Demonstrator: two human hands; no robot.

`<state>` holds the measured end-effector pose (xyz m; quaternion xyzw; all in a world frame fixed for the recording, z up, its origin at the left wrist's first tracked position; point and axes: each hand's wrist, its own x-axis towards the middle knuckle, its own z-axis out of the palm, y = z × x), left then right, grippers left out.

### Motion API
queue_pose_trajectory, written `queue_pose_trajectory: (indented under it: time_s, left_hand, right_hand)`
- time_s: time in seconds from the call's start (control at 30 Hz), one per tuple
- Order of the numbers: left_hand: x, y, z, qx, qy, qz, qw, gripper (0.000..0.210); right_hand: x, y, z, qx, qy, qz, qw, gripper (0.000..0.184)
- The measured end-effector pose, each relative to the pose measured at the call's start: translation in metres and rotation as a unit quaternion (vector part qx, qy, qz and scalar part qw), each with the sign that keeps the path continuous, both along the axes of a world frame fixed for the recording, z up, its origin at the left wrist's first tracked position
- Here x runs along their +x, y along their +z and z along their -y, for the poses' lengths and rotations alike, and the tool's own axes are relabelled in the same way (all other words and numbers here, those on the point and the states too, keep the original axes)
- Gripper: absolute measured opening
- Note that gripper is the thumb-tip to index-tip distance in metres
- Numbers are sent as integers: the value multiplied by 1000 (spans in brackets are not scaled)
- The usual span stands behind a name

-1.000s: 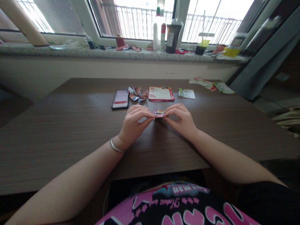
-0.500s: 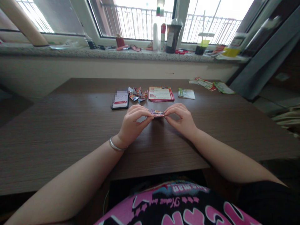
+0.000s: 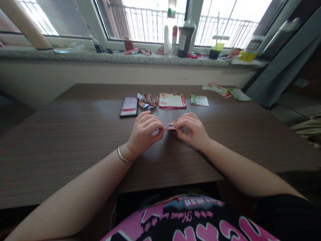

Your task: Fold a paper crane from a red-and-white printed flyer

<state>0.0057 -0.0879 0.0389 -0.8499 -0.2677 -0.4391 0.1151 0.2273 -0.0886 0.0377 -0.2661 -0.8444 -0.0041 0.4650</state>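
Between my two hands is a small piece of folded printed paper (image 3: 170, 125), purple with some yellow and orange, held just above the table. My left hand (image 3: 146, 130) pinches its left end between thumb and fingers. On the other end, the thumb and forefinger of my right hand (image 3: 192, 130) are closed. Part of the paper is hidden behind the fingertips. Beyond my hands lie a folded, pointed paper piece (image 3: 147, 101), a stack of red-edged printed cards (image 3: 172, 100) and a smaller green and white stack (image 3: 199, 100).
A phone (image 3: 129, 107) lies left of the folded piece on the brown table (image 3: 75, 134). More printed sheets (image 3: 220, 90) rest at the far right. Bottles and a dark drink cup (image 3: 185, 42) stand on the stone windowsill (image 3: 150, 57).
The folded paper has come slightly lower and tilted, showing more of its purple face. My left hand has turned a little, its fingers curled more. The things on the table have stayed put.
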Motion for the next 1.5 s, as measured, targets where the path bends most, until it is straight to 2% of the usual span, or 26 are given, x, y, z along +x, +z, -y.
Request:
queue_pose_trajectory:
  time_s: [0.2,0.33,0.53,0.87,1.07,1.23,1.5]
  left_hand:
    - [3,-5,3,0,-1,-46,999,10]
    - [7,-6,5,-14,9,-42,999,4]
    - [7,-6,3,-29,24,-35,999,7]
    - [7,-7,4,-5,10,-79,997,4]
    - [8,-6,3,12,18,-85,996,10]
    - [8,-7,3,29,19,-79,996,10]
    - [8,-8,3,9,18,-67,998,12]
  right_hand:
    - [-4,2,3,16,0,37,999,11]
    - [-6,1,5,-3,-1,53,999,10]
    - [-7,-1,4,-38,-16,25,999,9]
    - [-9,-4,2,9,6,50,999,12]
    - [-10,-3,4,-21,-28,67,997,11]
    - [-9,-9,-1,-17,-47,75,996,11]
    - [-6,-11,-6,-15,-66,89,994,10]
